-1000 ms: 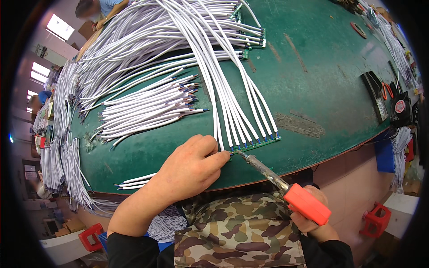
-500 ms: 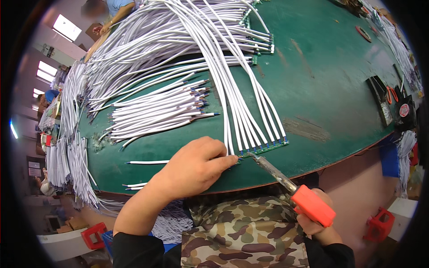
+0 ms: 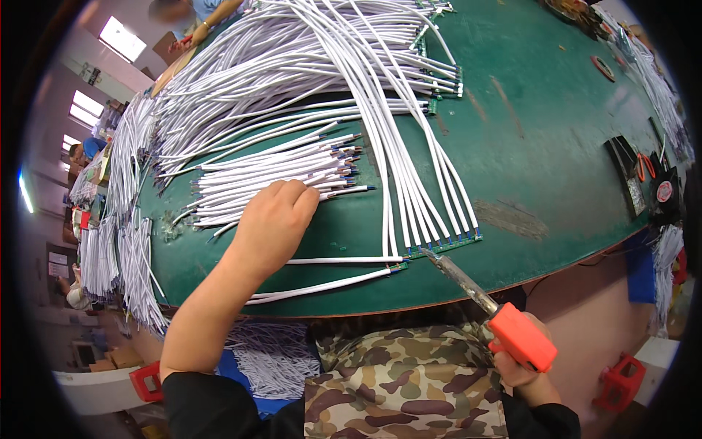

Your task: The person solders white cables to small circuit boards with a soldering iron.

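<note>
My left hand [image 3: 272, 223] reaches out over the green table [image 3: 556, 139] and rests its fingertips on a loose pile of short white wires [image 3: 278, 172]. My right hand [image 3: 523, 373] grips the orange handle of a soldering iron [image 3: 475, 293]. Its metal tip sits at the left end of a narrow green circuit strip [image 3: 446, 245] near the table's front edge. Several long white wires [image 3: 417, 183] run from that strip toward the far side. Two loose white wires [image 3: 329, 274] lie just left of the strip.
A big heap of white wires with more green strips [image 3: 307, 51] covers the far left of the table. Wire bundles [image 3: 117, 241] hang over the left edge. A black stand and red-handled tool [image 3: 636, 175] sit at the right. Other people [image 3: 197, 22] work at the far end.
My left hand has left the strip's end and moved up and left to the pile of short wires. The soldering iron stays near the strip.
</note>
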A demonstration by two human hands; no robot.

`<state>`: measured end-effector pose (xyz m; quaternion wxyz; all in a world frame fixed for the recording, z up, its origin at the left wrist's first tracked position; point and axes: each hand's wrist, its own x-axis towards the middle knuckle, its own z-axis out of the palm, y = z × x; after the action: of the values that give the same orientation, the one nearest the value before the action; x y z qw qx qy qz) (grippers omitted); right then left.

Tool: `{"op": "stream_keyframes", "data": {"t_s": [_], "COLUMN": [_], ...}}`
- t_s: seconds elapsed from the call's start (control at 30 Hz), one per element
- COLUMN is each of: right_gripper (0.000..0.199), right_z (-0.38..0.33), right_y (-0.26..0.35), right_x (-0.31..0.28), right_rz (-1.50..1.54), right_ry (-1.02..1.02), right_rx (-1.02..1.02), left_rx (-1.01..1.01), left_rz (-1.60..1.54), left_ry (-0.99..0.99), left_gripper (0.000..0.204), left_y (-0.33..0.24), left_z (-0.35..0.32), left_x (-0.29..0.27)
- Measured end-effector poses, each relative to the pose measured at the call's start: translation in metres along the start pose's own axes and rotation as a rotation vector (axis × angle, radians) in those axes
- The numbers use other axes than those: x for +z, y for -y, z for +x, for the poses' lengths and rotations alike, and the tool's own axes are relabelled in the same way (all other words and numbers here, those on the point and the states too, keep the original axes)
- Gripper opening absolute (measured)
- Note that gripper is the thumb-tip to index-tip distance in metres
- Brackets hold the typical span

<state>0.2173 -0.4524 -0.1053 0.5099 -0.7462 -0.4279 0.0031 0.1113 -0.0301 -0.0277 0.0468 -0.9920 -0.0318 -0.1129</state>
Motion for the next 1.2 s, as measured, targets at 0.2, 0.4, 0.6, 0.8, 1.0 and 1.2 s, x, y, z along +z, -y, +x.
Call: {"op": "stream_keyframes", "data": {"t_s": [0.2, 0.4, 0.6, 0.8, 1.0, 1.2], "right_gripper": [0.025, 0.065, 0.065, 0.063, 0.020, 0.017], "right_z": [-0.008, -0.012, -0.007, -0.011, -0.004, 0.004], "right_y": [-0.002, -0.015, -0.012, -0.017, -0.004, -0.001], "right_x": [-0.001, -0.016, -0.019, -0.017, -0.003, -0.006], "right_rz": [0.024, -0.011, 0.062, 0.030, 0.079, 0.101], "right_ry": [-0.006, 0.124, 0.151, 0.171, 0.000, 0.067], "right_rx": [0.030, -0.115, -0.088, -0.105, 0.054, 0.040], "left_rx": [-0.024, 0.127, 0.233, 0.207, 0.205, 0.201], "left_rz": [-0.395, -0.676, -0.529, -0.519, -0.527, -0.535], "left_ry": [-0.111, -0.103, -0.141, -0.104, -0.078, -0.059], "left_gripper": [0.027, 0.027, 0.044, 0.043, 0.042, 0.042], "left_y": [-0.008, -0.073, -0.092, -0.095, -0.095, -0.093], "left_z": [0.005, 0.013, 0.009, 0.012, 0.012, 0.012], "left_x": [-0.012, -0.018, 0.001, 0.002, 0.003, 0.001]}}
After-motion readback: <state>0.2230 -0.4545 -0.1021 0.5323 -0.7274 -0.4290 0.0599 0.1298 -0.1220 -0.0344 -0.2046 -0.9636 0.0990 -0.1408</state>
